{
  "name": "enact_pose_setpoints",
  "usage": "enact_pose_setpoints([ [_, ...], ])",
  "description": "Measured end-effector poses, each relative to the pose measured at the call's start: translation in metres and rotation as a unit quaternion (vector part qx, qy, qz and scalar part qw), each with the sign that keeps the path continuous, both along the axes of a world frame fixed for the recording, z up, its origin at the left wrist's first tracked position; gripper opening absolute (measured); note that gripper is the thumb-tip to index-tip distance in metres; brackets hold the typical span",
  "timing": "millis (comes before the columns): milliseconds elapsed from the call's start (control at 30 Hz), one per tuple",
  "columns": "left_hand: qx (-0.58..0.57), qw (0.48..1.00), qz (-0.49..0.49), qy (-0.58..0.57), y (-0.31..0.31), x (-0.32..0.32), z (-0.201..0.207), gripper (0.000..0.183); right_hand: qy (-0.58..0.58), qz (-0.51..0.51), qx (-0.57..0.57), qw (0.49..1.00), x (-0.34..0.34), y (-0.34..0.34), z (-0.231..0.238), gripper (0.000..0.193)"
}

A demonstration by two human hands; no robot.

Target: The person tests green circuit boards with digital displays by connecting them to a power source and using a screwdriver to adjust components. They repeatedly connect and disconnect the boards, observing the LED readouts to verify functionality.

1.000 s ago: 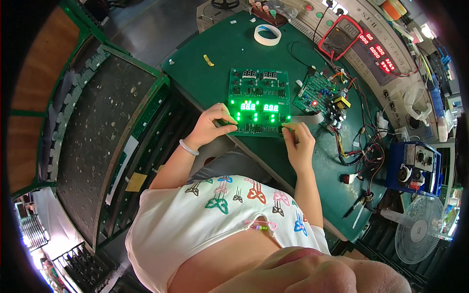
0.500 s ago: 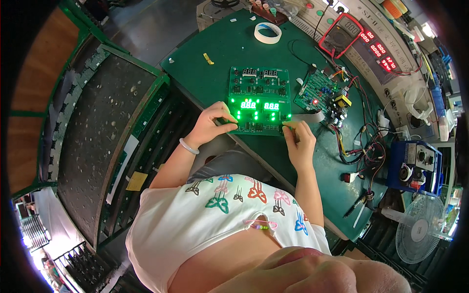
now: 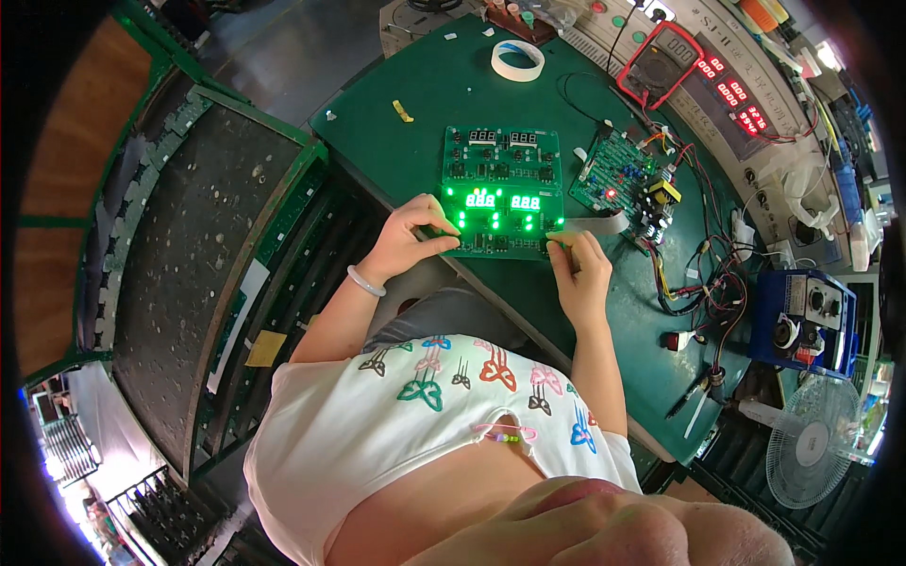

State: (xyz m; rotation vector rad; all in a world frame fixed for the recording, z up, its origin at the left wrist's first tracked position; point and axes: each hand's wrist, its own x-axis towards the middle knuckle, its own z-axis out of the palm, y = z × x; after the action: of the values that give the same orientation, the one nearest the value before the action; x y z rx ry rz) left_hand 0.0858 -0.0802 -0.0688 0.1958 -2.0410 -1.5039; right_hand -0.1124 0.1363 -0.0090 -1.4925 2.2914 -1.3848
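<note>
A green circuit board panel (image 3: pixel 502 177) lies at the left part of the green bench, near its edge. Its nearer half glows with two green digit displays and several green lights; the displays on the farther half are dark. The near left corner is pinched between the thumb and fingers of my left hand (image 3: pixel 408 240). At the near right corner, my right hand (image 3: pixel 581 272) has its thumb and fingers closed on the board's edge. A grey ribbon cable (image 3: pixel 596 225) runs from the panel's right side toward a second circuit board (image 3: pixel 609 179) with a lit red light.
Behind the second board stand a red-framed multimeter (image 3: pixel 661 64) and a panel of red digit readouts (image 3: pixel 731 94). Tangled wires (image 3: pixel 703 274) spread to the right, near a blue-cased device (image 3: pixel 802 325) and a fan (image 3: pixel 810 443). A tape roll (image 3: pixel 517 60) lies at the back; a dark rack (image 3: pixel 217 255) stands left.
</note>
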Motion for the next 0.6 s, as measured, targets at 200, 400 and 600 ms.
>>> enact_pose_setpoints([
  [200,0.011,1.000,0.001,-0.003,0.0012,0.0005,-0.0012,0.022,-0.010,-0.004,-0.005,1.000,0.0019,-0.0008,0.0015,0.010],
  [400,0.011,1.000,0.018,-0.013,0.0025,-0.0005,0.0009,0.017,-0.020,-0.001,-0.015,1.000,0.0024,-0.0004,0.0013,0.009],
  [600,0.027,0.999,0.009,-0.016,0.0008,-0.0003,-0.0011,0.018,-0.010,-0.002,-0.006,1.000,0.0005,-0.0010,0.0004,0.011],
])
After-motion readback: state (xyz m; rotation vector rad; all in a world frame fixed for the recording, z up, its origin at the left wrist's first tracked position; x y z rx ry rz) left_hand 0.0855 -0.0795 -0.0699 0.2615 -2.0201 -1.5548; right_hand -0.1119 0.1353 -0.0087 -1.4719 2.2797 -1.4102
